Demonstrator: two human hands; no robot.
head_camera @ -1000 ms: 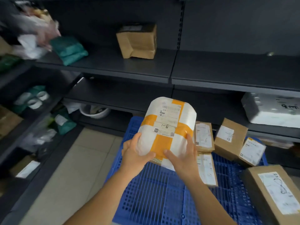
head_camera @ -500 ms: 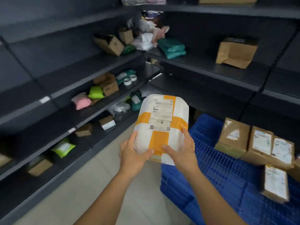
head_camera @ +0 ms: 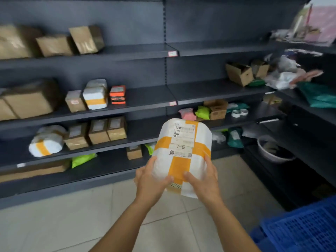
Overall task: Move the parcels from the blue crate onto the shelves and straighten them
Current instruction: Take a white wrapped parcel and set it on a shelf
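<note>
Parcels [head_camera: 101,131] already stand on the shelves [head_camera: 138,104]; both hands, left hand [head_camera: 151,180] and right hand [head_camera: 203,180], clamp the white parcel [head_camera: 181,151], not yet placed.

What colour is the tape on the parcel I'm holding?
Orange, crossed over the white parcel, seen in the head view.

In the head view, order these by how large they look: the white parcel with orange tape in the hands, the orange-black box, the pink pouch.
1. white parcel, though it is nearest the camera
2. orange-black box
3. pink pouch, close to the box; unsure
</note>
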